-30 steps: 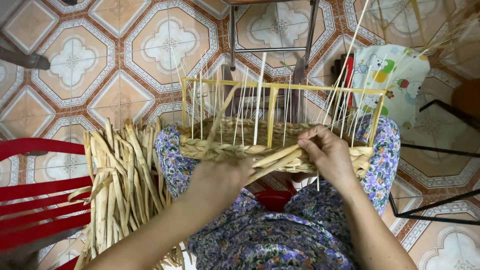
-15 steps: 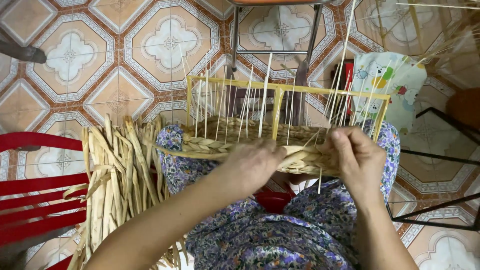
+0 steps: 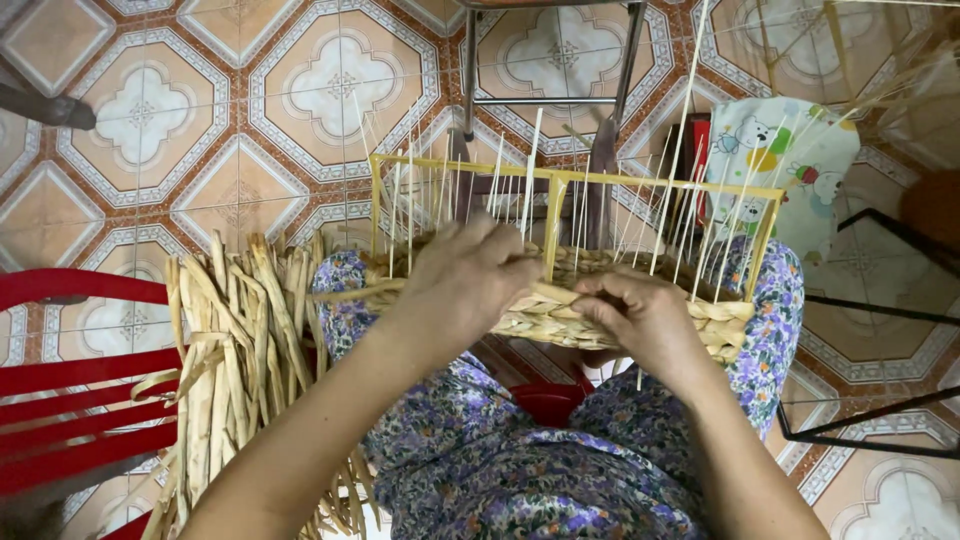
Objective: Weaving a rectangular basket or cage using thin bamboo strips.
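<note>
Half-woven basket (image 3: 560, 300) resting on lap; left hand (image 3: 465, 285) and right hand (image 3: 640, 320) side by side at near rim, fingers (image 3: 600, 300) clamped on braided strand (image 3: 545, 305).

Patterned floor tiles (image 3: 200, 110), red chair (image 3: 70, 400), perhaps plastic.

Even, soft daylight, fairly bright; no hard-edged shadows. Tiled floor (image 3: 200, 120) shows mild sheen toward 12 o'clock, no blown glare. Faint soft shadow under the bundle of dried strips (image 3: 230, 360) at 8 o'clock. Centre sharp: woven basket edge (image 3: 560, 310) crisp. Left hand (image 3: 470, 290) and right hand (image 3: 645, 320) slightly soft from motion. Wide-angle bending at the edges; thin upright stakes (image 3: 680, 150) splay outward toward 1 o'clock. Corner at 2 o'clock hazy, low contrast.
</note>
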